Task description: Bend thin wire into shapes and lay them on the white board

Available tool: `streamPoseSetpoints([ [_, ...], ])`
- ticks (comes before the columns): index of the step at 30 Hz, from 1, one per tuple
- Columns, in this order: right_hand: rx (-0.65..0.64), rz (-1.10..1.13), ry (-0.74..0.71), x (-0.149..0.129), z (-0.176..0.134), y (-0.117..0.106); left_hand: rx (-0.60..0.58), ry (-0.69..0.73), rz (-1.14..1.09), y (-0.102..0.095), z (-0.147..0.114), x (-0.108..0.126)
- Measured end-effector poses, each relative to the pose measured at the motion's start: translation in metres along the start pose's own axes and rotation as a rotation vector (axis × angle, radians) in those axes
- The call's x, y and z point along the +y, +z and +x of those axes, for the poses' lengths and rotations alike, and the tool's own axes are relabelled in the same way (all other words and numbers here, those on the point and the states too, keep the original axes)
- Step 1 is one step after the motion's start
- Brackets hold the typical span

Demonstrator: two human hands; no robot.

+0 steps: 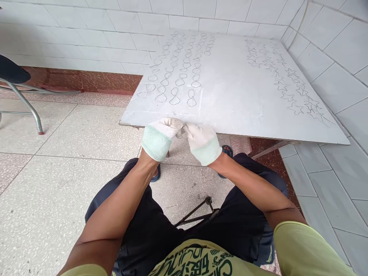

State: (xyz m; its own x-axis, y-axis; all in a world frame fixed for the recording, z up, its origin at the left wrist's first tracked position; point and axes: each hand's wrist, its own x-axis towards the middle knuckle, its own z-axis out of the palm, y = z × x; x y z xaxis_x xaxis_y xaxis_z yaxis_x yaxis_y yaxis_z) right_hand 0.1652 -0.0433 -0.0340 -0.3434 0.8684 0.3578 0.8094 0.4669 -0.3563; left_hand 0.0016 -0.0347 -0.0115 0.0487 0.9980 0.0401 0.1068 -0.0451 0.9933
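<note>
My left hand and my right hand, both in white gloves with pale green cuffs, meet at the near edge of the white board. Their fingers are closed and the fingertips press together. A small bit of thin wire shows between them; the gloves hide most of it. Beyond my hands, rows of thin wire figure-eight shapes lie on the left half of the board. Star-shaped wire pieces lie in rows towards the right side.
The white board forms a tabletop against the tiled wall. At the far left stands a chair with metal legs. Below my hands are my knees, sandals and a dark metal stool frame on the speckled floor.
</note>
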Motion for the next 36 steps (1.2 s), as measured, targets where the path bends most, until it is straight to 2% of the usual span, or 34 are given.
streamPoseSetpoints([
  [4, 0.018, 0.409, 0.104, -0.004, 0.001, -0.004, -0.002, 0.09, -0.091, -0.005, 0.004, 0.004],
  [9, 0.128, 0.858, 0.243, -0.009, -0.004, -0.007, -0.058, 0.056, -0.185, -0.009, 0.011, 0.008],
  [14, 0.193, 1.042, 0.281, -0.009, -0.007, -0.012, -0.129, 0.017, -0.275, -0.011, 0.015, 0.005],
  [19, 0.195, 1.174, 0.178, -0.004, -0.01, -0.013, -0.236, 0.042, -0.305, -0.011, 0.012, 0.006],
  [22, 0.173, 1.202, 0.165, -0.006, -0.012, -0.016, -0.272, 0.051, -0.31, -0.009, 0.012, 0.007],
  [25, 0.106, 1.224, 0.223, -0.01, -0.013, -0.021, -0.218, 0.025, -0.244, -0.008, 0.01, 0.007],
  [30, -0.137, 1.176, 0.431, -0.012, -0.011, -0.03, -0.149, 0.025, -0.116, -0.007, 0.004, 0.01],
  [33, -0.233, 1.179, 0.458, -0.006, -0.007, -0.033, -0.128, 0.03, -0.097, -0.006, 0.002, 0.01],
  [36, -0.301, 1.202, 0.427, 0.002, -0.004, -0.033, -0.087, 0.039, -0.118, -0.004, 0.003, 0.009],
])
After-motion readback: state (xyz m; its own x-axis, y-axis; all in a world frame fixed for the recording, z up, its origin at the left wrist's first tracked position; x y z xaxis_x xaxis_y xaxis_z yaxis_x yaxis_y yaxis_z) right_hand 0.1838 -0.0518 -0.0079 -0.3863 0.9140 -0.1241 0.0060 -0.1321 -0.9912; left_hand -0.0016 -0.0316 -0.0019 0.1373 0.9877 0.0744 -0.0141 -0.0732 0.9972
